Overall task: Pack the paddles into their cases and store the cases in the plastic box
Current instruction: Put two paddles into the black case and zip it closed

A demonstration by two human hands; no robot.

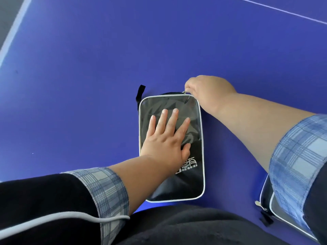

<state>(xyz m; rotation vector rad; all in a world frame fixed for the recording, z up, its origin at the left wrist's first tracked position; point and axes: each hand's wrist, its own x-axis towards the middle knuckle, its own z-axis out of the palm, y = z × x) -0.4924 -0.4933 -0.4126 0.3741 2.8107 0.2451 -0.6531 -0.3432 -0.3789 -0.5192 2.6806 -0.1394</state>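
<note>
A black paddle case (pixel 184 184) with white piping and a clear window lies flat on the blue table near the front edge. My left hand (pixel 166 138) presses flat on the case, fingers spread. My right hand (pixel 207 91) pinches the metal zipper pull (pixel 185 92) at the case's far right corner. A black strap loop (pixel 140 93) sticks out at the far left corner. Dark shapes show through the window, but I cannot tell a paddle. A second case (pixel 270 206) lies at the lower right, mostly hidden under my right sleeve. No plastic box is in view.
The blue table-tennis table (pixel 106 68) stretches away, with a white side line (pixel 12 38) at the far left and another white line (pixel 283 11) at the upper right. The table's front edge lies just behind my dark clothing.
</note>
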